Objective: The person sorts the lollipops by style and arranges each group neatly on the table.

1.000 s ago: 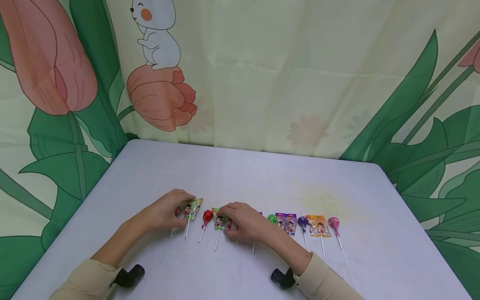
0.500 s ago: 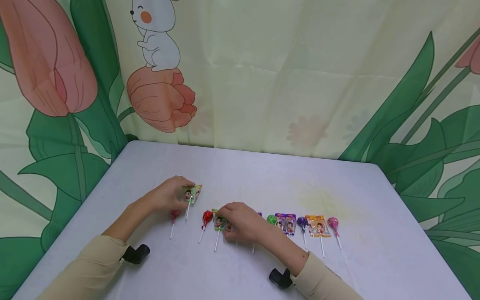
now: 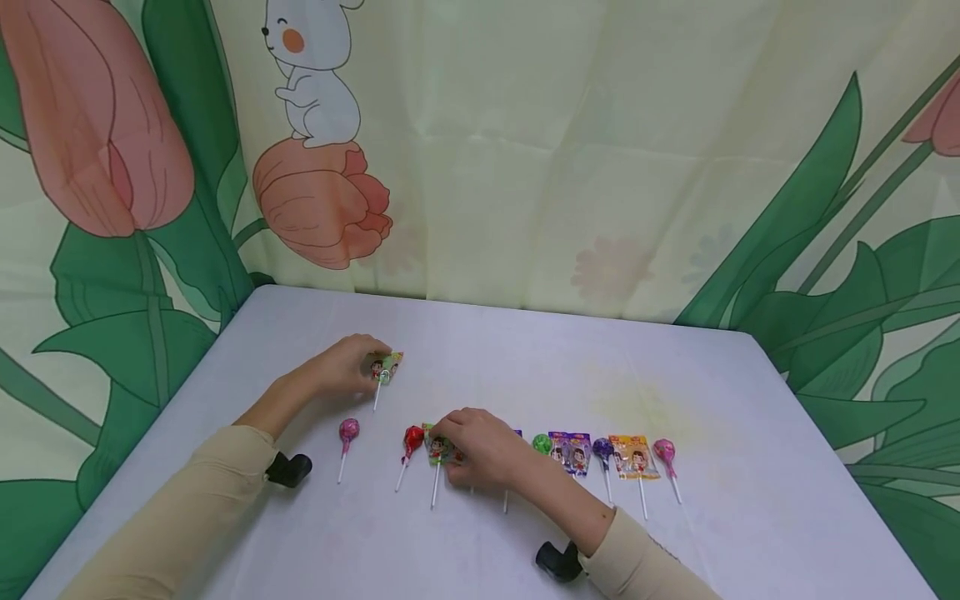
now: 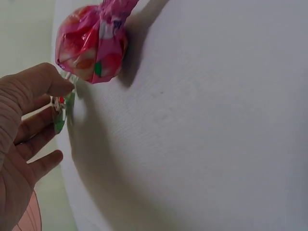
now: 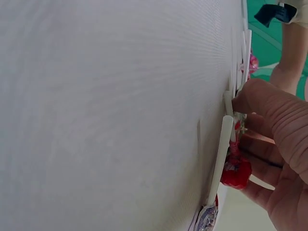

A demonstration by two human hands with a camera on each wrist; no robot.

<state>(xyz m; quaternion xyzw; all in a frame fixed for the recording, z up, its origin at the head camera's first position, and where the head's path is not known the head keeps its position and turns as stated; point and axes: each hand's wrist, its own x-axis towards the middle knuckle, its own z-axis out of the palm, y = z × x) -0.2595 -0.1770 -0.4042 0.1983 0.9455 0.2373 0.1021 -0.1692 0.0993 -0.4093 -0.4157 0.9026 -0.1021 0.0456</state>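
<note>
Closest in, the right hand (image 3: 480,450) is curled around a green-wrapped lollipop (image 3: 438,450) in the row on the bench (image 3: 525,367). Further back, the left hand (image 3: 347,367) pinches another green flat lollipop (image 3: 387,367) well behind the row. I'd hold it by the wrapper and set it down straight.
</note>
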